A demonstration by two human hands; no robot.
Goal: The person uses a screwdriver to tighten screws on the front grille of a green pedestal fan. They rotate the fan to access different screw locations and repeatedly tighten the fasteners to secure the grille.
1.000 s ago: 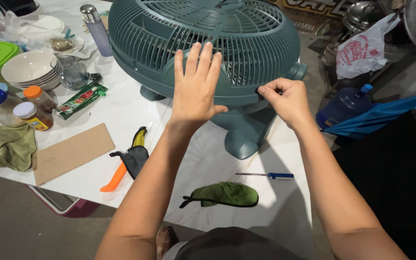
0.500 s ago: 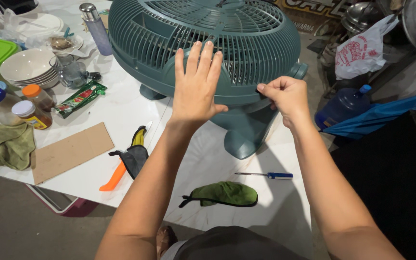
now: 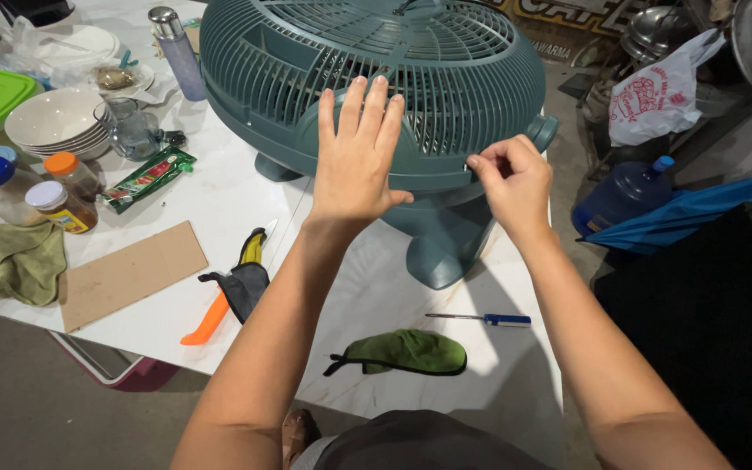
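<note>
Head view looked down on a white bench (image 3: 341, 287) with a large teal fan (image 3: 376, 87) lying grille-up across the upper middle of the frame. The left hand (image 3: 357, 157) lay flat on the near rim of the fan's grille, fingers spread and straight, gripping nothing. The right hand (image 3: 511, 178), just right of it, had thumb and fingertips pinched together at the grille's edge; whether anything sat between them could not be told. Below the hands, near the lower middle of the frame, a green padded pouch (image 3: 406, 352) lay on the bench, with a blue-handled screwdriver (image 3: 480, 318) just above and right of it. Left of centre lay an orange-handled tool (image 3: 209, 320), a dark sheath (image 3: 241, 287) and a brown cardboard piece (image 3: 128, 274). In the upper left stood stacked bowls (image 3: 54, 126), jars (image 3: 61, 204) and a steel-capped bottle (image 3: 177, 52).
</note>
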